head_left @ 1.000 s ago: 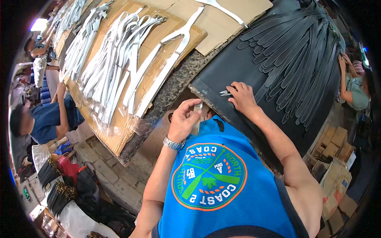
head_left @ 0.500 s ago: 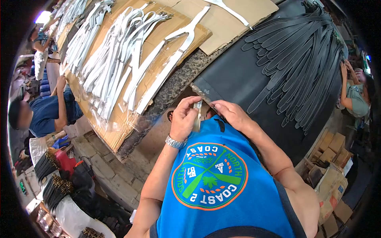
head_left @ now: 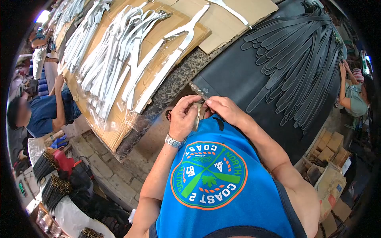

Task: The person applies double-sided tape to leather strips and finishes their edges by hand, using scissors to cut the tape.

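Note:
Low in front of the blue shirt, my left hand (head_left: pixel 183 119), with a metal watch at the wrist, is closed on a small flat tan-and-silver piece (head_left: pixel 197 116). My right hand (head_left: pixel 224 112) is beside it, thumb and fingers pinched together close to the left fingertips. A thin, small thing seems to lie between the two hands, too small to make out. Both hands are by the near corner of a black-covered table (head_left: pixel 222 75). Long dark straps (head_left: pixel 301 71) lie fanned out on that table.
White elastic straps (head_left: pixel 115 59) and a Y-shaped white strap (head_left: pixel 184 35) lie on cardboard (head_left: pixel 107 129) at the left. A person in dark blue (head_left: pixel 43 115) stands far left, another in green (head_left: pixel 355 99) far right. Boxes (head_left: pixel 329 146) stand at lower right.
My right hand has moved left, and its fingertips are now close to those of my left hand. The left hand has shifted only slightly and still holds the piece.

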Demonstrator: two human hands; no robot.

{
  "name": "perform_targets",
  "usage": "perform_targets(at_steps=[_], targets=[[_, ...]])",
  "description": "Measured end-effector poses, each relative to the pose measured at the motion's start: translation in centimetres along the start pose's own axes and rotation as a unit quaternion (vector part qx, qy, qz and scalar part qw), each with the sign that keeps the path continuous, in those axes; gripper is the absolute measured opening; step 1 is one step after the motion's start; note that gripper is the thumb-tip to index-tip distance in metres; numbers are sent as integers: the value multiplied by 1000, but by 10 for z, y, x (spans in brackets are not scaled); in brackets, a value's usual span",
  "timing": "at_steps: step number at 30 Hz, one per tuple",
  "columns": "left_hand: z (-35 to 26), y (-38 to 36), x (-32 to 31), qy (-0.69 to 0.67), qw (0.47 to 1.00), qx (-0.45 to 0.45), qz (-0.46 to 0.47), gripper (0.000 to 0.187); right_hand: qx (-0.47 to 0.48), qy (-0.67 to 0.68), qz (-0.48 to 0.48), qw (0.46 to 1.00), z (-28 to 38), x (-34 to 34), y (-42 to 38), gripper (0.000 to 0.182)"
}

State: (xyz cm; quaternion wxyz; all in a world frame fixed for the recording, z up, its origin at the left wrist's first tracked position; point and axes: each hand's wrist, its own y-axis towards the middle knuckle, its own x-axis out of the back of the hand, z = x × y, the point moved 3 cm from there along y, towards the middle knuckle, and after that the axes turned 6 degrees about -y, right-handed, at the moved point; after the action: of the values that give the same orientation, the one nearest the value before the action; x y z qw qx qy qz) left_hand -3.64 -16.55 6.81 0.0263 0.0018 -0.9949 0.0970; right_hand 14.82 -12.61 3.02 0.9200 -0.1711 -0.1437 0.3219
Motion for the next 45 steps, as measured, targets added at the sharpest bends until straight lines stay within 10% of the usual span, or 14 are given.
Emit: perform_targets(at_steps=[32,45], targets=[[2,2,-7,14,999,1,46,31,-41,169,-70,982,-2,-1,6,26],[2,1,-13,-32,998,35,42,63,-48,255,-30,965,7,-2,7,14]])
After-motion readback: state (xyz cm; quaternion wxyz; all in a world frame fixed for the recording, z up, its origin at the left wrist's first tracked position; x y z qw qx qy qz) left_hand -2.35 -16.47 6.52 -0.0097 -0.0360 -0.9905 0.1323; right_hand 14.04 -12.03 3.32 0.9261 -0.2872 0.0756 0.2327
